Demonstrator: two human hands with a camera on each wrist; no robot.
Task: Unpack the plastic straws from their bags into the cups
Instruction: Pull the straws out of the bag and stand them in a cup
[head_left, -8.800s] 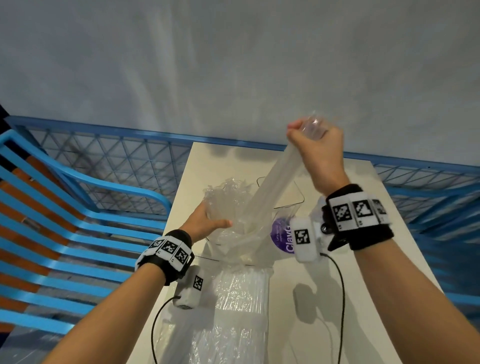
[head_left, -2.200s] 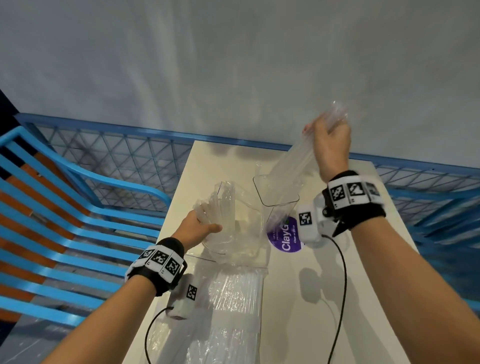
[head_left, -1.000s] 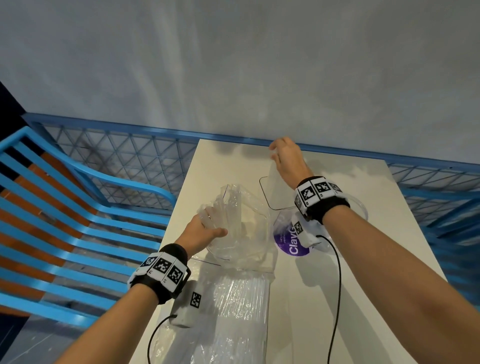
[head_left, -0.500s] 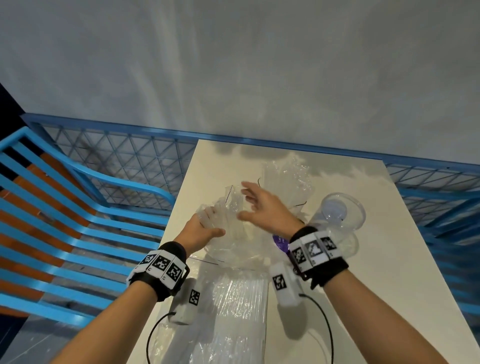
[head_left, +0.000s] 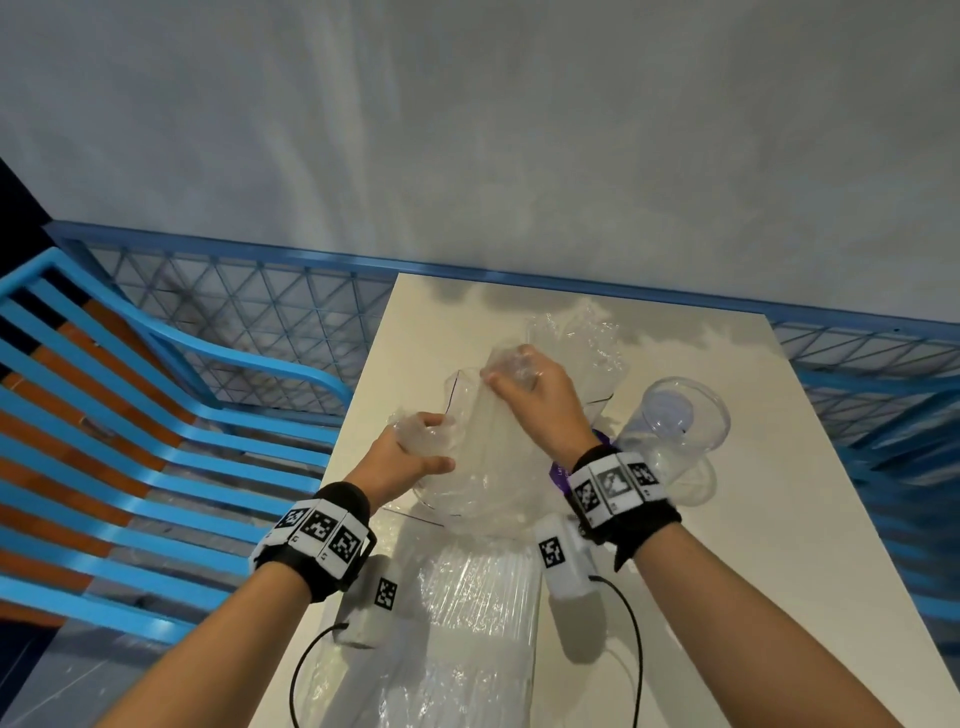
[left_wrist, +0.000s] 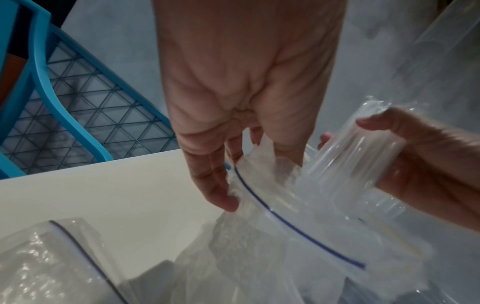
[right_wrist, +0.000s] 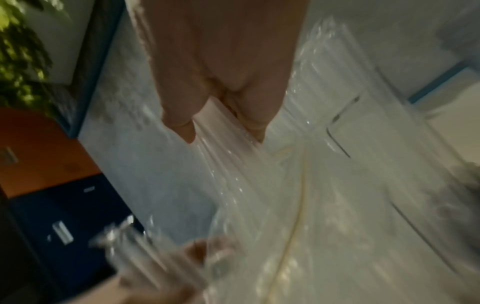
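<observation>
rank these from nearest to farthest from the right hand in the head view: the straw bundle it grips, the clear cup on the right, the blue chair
1. The straw bundle: gripped in the right hand itself, at the open bag's mouth.
2. The clear cup: lying tipped on the table, just right of that hand's wrist.
3. The blue chair: off the table's left edge, beyond the left hand.

My head camera looks down over the table (head_left: 779, 519); both wrist cameras sit close along the fingers; all three share the straw bag (left_wrist: 298, 216).

Two cups (head_left: 672, 423), three bags (head_left: 480, 597)
</observation>
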